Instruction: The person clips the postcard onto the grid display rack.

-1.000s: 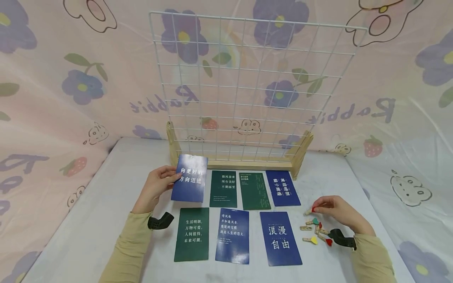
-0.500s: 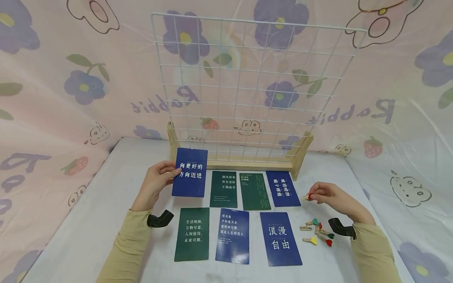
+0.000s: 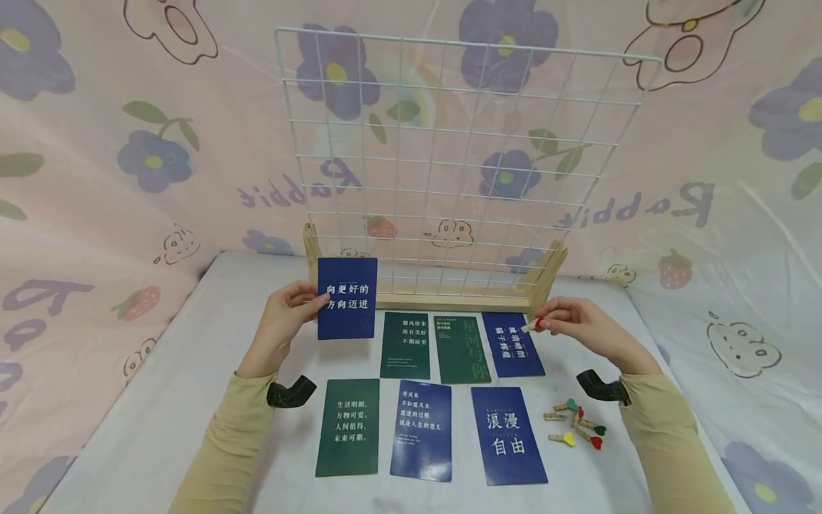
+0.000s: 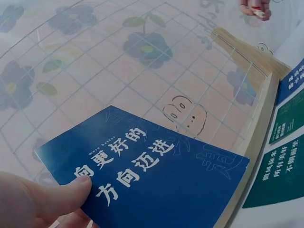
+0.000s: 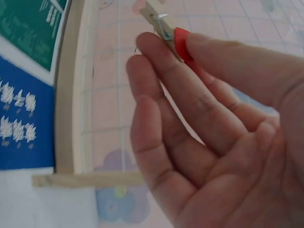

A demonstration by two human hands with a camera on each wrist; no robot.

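Observation:
My left hand [image 3: 286,323] pinches the left edge of a blue card [image 3: 347,314] with white lettering, thumb on its front. The card is raised upright in front of the left end of a white wire grid [image 3: 449,128]. In the left wrist view the thumb presses the face of the same blue card [image 4: 156,175]. My right hand [image 3: 587,330] pinches a small wooden clothespin [image 3: 530,327] with a red end, above the blue card at the back right. In the right wrist view the clothespin [image 5: 156,19] sits between thumb and forefinger, its free end pointing away.
A wooden base [image 3: 449,299] holds the grid upright at the back of the white table. Green and blue cards lie in two rows, among them a green card [image 3: 347,428] at front left. Several clothespins with coloured hearts [image 3: 596,442] lie at the right.
The left hand has raised the blue card a little and turned it more upright. The right hand has lifted the clothespin from beside the pile and carried it up and leftward toward the grid.

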